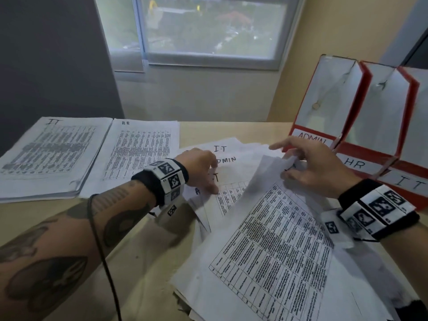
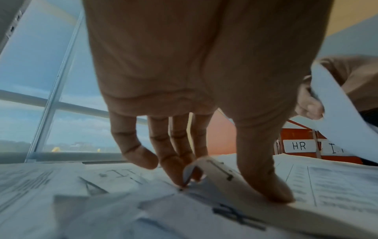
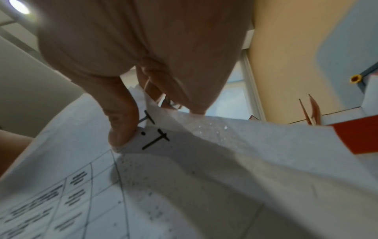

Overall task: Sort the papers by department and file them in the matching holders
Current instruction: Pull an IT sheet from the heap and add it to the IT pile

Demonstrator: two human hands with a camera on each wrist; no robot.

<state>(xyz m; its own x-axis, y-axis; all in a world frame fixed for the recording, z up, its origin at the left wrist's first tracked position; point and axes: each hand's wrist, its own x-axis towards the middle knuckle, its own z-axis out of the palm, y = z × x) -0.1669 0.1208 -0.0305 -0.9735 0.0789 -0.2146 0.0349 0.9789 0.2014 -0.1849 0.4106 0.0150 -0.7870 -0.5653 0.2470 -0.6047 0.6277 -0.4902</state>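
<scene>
A loose pile of printed sheets (image 1: 231,163) lies mid-table, with tops marked I-T and ADMIN. My right hand (image 1: 289,166) pinches the top edge of a table-printed sheet (image 1: 273,239) and holds it lifted off the pile. In the right wrist view that sheet (image 3: 184,186) reads "I.T" beside my thumb (image 3: 122,122). My left hand (image 1: 212,179) is down on the pile. Its thumb and fingers (image 2: 263,182) pinch the curled top edge of another sheet (image 2: 212,169) marked with an I. Three red-and-white holders stand at the right: ADMIN (image 1: 311,141), HR (image 1: 354,163), IT (image 1: 410,184).
Two sorted stacks lie at the table's far left, one headed IT (image 1: 51,154) and one headed HR (image 1: 139,149). A window (image 1: 208,28) is behind the table. A black cable (image 1: 104,251) runs along my left forearm.
</scene>
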